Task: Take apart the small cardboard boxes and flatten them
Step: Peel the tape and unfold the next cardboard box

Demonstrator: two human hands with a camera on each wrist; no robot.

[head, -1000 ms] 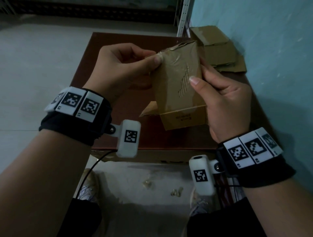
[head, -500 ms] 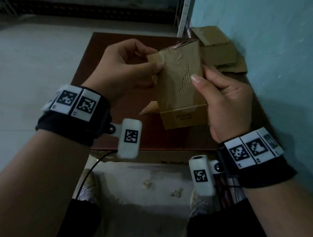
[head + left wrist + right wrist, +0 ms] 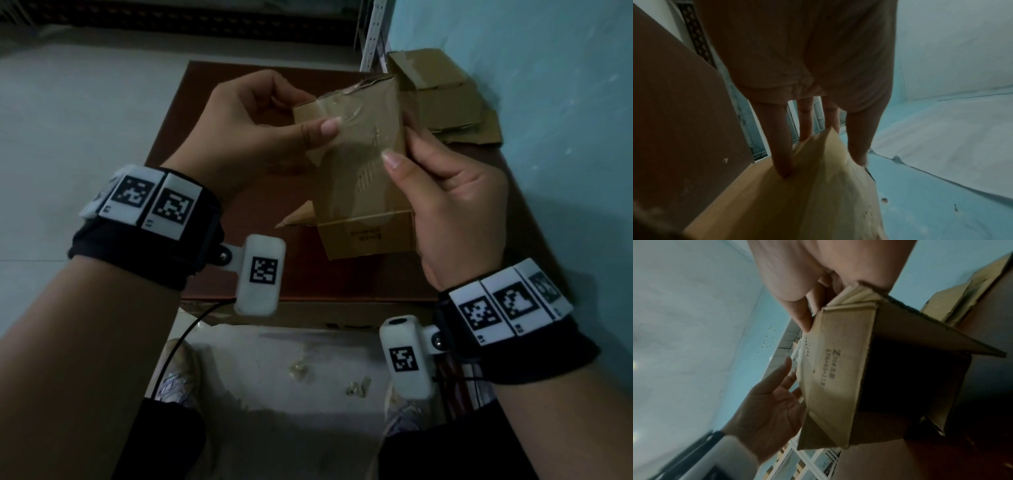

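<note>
Hold the box (image 3: 356, 171) tight with right hand (image 3: 455, 205); pinch the tape (image 3: 337, 106) with left hand (image 3: 253, 126), peel slowly.

We see a small brown cardboard box (image 3: 359, 164) held upright above the dark worktop (image 3: 212, 212), its taped, crumpled upper end sealed and its lower flaps hanging open, one printed with dark lettering. Behind it, flattened cardboard boxes (image 3: 445, 102) lie stacked at the worktop's far corner by the wall.
</note>
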